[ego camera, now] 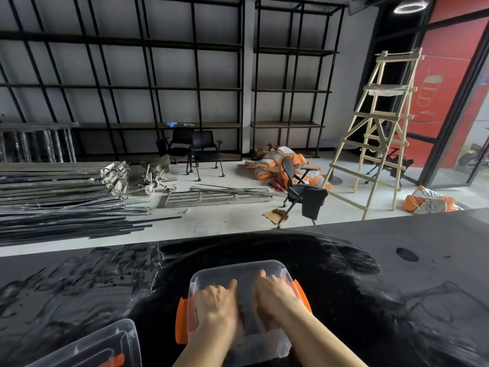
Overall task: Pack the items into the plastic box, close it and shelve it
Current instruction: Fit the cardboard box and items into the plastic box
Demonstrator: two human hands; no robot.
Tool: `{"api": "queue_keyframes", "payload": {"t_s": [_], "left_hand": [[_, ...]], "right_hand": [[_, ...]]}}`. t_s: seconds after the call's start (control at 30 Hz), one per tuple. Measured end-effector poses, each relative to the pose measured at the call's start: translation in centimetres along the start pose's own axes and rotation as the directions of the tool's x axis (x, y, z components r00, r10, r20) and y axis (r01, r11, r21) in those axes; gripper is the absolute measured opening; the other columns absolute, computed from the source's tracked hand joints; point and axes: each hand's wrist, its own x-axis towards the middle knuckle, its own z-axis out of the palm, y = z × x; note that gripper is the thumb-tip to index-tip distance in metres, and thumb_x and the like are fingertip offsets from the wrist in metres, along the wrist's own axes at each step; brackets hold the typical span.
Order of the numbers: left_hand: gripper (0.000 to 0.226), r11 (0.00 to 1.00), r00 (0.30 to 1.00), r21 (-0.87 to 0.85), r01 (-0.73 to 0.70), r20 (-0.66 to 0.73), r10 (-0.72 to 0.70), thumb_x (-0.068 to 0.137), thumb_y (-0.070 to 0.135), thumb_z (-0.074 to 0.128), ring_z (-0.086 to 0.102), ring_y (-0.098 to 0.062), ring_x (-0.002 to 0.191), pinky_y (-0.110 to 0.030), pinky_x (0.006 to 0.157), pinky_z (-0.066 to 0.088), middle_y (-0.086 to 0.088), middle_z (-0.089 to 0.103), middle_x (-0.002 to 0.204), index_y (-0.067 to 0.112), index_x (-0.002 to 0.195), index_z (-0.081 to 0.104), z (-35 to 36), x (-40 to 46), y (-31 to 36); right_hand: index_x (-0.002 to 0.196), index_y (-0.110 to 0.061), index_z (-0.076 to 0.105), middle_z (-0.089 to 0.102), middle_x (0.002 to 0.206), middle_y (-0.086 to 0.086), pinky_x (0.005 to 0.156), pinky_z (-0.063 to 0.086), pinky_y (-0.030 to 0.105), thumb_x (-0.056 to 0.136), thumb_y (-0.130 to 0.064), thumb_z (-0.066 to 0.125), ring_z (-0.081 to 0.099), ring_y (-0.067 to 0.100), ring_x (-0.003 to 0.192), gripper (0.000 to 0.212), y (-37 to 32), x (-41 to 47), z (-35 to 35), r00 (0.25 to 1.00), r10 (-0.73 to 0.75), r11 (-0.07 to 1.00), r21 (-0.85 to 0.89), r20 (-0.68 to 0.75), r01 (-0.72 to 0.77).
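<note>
Reaching into clear plastic box [239,271], left hand [215,304], right hand [275,295], grips unclear, contents hidden

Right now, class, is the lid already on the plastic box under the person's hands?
No: both hands, left and right, reach down inside the open plastic box, and no lid covers it.

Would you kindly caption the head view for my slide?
Both hands, left and right, reach into the clear plastic box on the black table.
</note>
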Motion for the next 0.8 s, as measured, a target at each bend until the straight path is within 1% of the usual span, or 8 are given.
{"api": "queue_keyframes", "payload": {"t_s": [0.13,0.23,0.3,0.37,0.47,0.57,0.7,0.8], "left_hand": [[0.063,0.998,0.997,-0.068,0.004,-0.08,-0.009,0.084,0.031,0.061,0.065,-0.02,0.105,-0.033,0.084,0.051,0.001,0.065,0.121,0.016,0.142,0.041,0.4,-0.3,0.1],[0.072,0.975,0.987,-0.219,0.047,-0.138,-0.079,0.077,0.047,0.066,0.065,-0.02,0.104,-0.031,0.083,0.048,0.001,0.068,0.113,0.017,0.138,0.042,-0.3,-0.6,-0.2],[0.084,0.923,0.983,-0.376,0.087,-0.116,-0.14,0.068,0.054,0.07,0.062,-0.022,0.109,-0.032,0.083,0.049,0.002,0.066,0.115,0.019,0.138,0.039,-1.2,-0.6,-1.0],[0.067,0.845,0.982,-0.532,0.055,-0.124,-0.142,0.063,0.049,0.072,0.063,-0.02,0.097,-0.031,0.073,0.053,0.004,0.063,0.105,0.023,0.118,0.045,-2.3,-0.5,-2.1],[0.038,0.589,0.974,-0.806,-0.053,-0.171,-0.147,0.068,0.035,0.072,0.065,-0.015,0.083,-0.035,0.072,0.056,0.006,0.063,0.094,0.025,0.095,0.047,-3.3,-0.3,-3.7],[0.017,0.253,0.929,-0.948,-0.192,-0.259,-0.264,0.081,0.011,0.066,0.067,-0.02,0.09,-0.046,0.084,0.055,0.001,0.068,0.094,0.021,0.092,0.058,-3.4,-0.4,-4.3],[0.019,-0.064,0.935,-0.972,-0.226,-0.197,-0.295,0.093,0.005,0.05,0.066,-0.027,0.094,-0.057,0.087,0.053,-0.008,0.068,0.101,0.023,0.1,0.054,-3.6,-1.2,-3.4],[0.025,-0.133,0.925,-0.95,-0.282,-0.232,-0.302,0.1,0.011,0.048,0.068,-0.019,0.095,-0.046,0.084,0.057,0.0,0.067,0.109,0.026,0.116,0.036,-3.8,-2.0,-2.2]], "right_hand": [[0.138,-0.006,0.041,0.062,0.127,0.016,0.083,0.051,0.042,0.085,-0.012,0.07,0.061,0.036,0.116,0.061,-0.3,-1.5,-3.7,0.997,-0.06,0.997,-0.054,-0.057,0.056],[0.124,-0.008,0.052,0.064,0.115,0.013,0.071,0.049,0.037,0.08,-0.01,0.072,0.064,0.03,0.099,0.048,-0.1,-2.3,-6.6,0.994,-0.092,0.996,0.017,-0.065,0.093],[0.116,-0.01,0.06,0.067,0.107,0.01,0.066,0.048,0.033,0.082,-0.009,0.066,0.064,0.027,0.091,0.035,0.2,-2.4,-7.9,0.986,-0.133,0.981,0.127,-0.096,0.144],[0.109,-0.007,0.064,0.068,0.098,0.008,0.067,0.05,0.033,0.085,-0.007,0.06,0.065,0.025,0.089,0.024,0.7,-2.4,-8.3,0.978,-0.17,0.913,0.354,-0.122,0.203],[0.11,-0.007,0.067,0.076,0.103,0.015,0.085,0.06,0.044,0.089,-0.001,0.053,0.073,0.03,0.097,0.026,0.8,-2.7,-7.3,0.982,-0.147,0.627,0.756,-0.121,0.187],[0.106,-0.005,0.069,0.077,0.096,0.018,0.089,0.059,0.055,0.092,-0.002,0.048,0.074,0.032,0.088,0.025,0.1,-2.5,-5.5,0.993,-0.077,0.35,0.93,-0.094,0.115],[0.106,-0.009,0.068,0.075,0.106,0.023,0.093,0.058,0.055,0.093,-0.005,0.048,0.071,0.04,0.103,0.025,-2.1,-2.4,-3.6,0.993,0.001,0.308,0.945,-0.116,0.11],[0.11,-0.014,0.064,0.073,0.107,0.02,0.094,0.057,0.053,0.093,-0.005,0.049,0.07,0.036,0.104,0.025,-3.2,-2.7,-2.7,0.988,-0.001,0.307,0.941,-0.152,0.145]]}}
